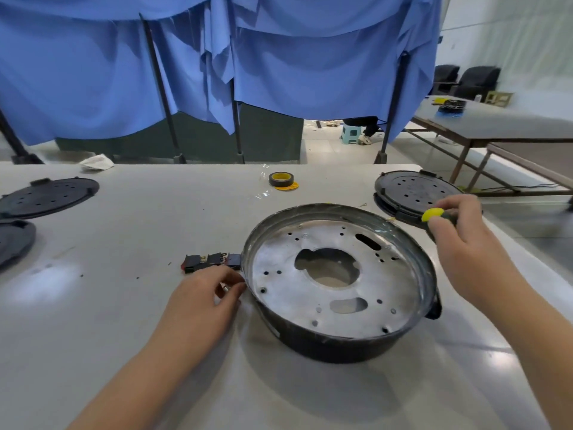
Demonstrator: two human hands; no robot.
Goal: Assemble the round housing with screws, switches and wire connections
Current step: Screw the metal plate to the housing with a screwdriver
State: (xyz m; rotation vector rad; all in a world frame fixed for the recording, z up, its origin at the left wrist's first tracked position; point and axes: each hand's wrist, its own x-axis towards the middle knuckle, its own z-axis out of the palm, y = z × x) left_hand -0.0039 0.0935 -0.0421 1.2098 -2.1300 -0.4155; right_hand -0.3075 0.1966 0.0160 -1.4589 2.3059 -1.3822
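The round housing (pixel 403 268), a black shallow pan with a silvery perforated floor and a central hole, lies on the grey table right of centre. Just left of its rim lie black and red rocker switches (pixel 210 262). My left hand (pixel 201 302) rests on the table beside the housing's left rim and pinches a small screw (pixel 225 287) between its fingertips. My right hand (pixel 465 243) hovers over the housing's right rim, gripping a screwdriver with a yellow-capped dark handle (pixel 434 216); its shaft is hidden.
A roll of dark tape (pixel 281 179) on a yellow disc sits at the back centre. Black perforated round covers lie at back right (pixel 412 187), back left (pixel 46 197) and far left (pixel 12 240). A crumpled white cloth (pixel 96 162) lies by the far edge. Blue curtains hang behind.
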